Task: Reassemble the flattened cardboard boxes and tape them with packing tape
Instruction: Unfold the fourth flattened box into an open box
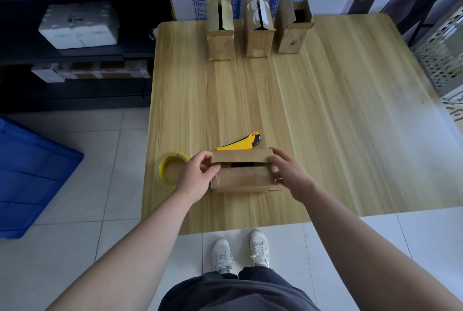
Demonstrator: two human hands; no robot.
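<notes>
Cardboard box point(241, 178) number four sits at the near edge of the desk point(325, 110), held between both hands and not yet closed: its far flap point(241, 156) is half folded, with a dark gap showing beneath it. The left hand point(196, 178) pinches the flap's left corner with its fingers point(209, 160), and the right hand point(292, 175) grips the box's right end, fingers curled on the cardboard. Three boxes point(259, 27) stand upright at the far edge, formed but with top flaps open. I judge the work about midway, with taping left for every top. A roll of tape point(169, 170) lies just left of the left hand, partly behind it, and a yellow cutter point(241, 145) lies just beyond the box. Whether the bottoms of the standing boxes are taped is hidden, and the glossy front of the held box may be tape.
</notes>
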